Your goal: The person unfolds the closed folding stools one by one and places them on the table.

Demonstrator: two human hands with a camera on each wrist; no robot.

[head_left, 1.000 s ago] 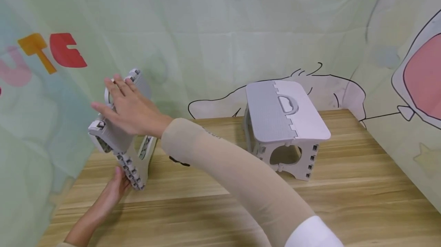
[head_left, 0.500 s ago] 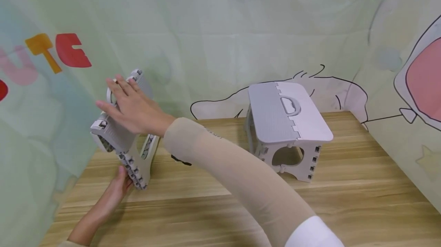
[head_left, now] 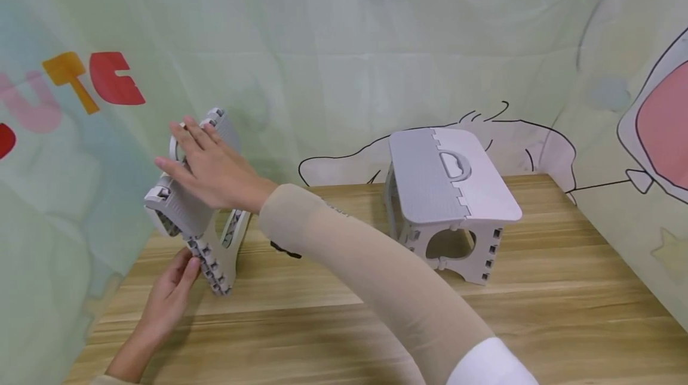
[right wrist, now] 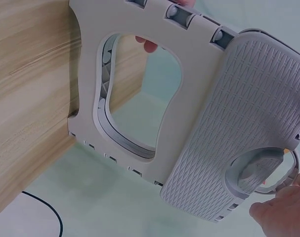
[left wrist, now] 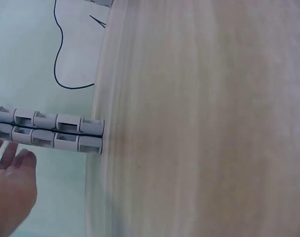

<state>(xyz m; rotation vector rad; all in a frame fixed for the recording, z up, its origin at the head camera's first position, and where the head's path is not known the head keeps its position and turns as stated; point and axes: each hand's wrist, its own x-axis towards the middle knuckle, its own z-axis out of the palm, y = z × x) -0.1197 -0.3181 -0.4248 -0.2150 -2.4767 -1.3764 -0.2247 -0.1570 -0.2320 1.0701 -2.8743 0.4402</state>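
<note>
A partly folded grey-and-white plastic step stool (head_left: 188, 212) stands tilted at the left of the table in the head view. My right hand (head_left: 215, 173) lies flat against its textured grey seat half, fingers straight and thumb spread. In the right wrist view, that hand (right wrist: 285, 210) is beside the seat's handle loop (right wrist: 288, 173). Low on the stool's left side, my left hand (head_left: 166, 295) touches the hinged leg edge, its fingers partly hidden behind the panel. Through the leg opening, the right wrist view shows left fingertips (right wrist: 150, 46).
A second folding stool (head_left: 451, 176) stands unfolded and upright on the wood-grain table (head_left: 333, 337), to the right. A printed cloth (head_left: 322, 86) hangs behind and at both sides, close to the left stool.
My left hand has shifted slightly at the leg edge, its thumb now lower and in front of the hinge side. The right hand stays on the seat. The head view has turned a little left.
</note>
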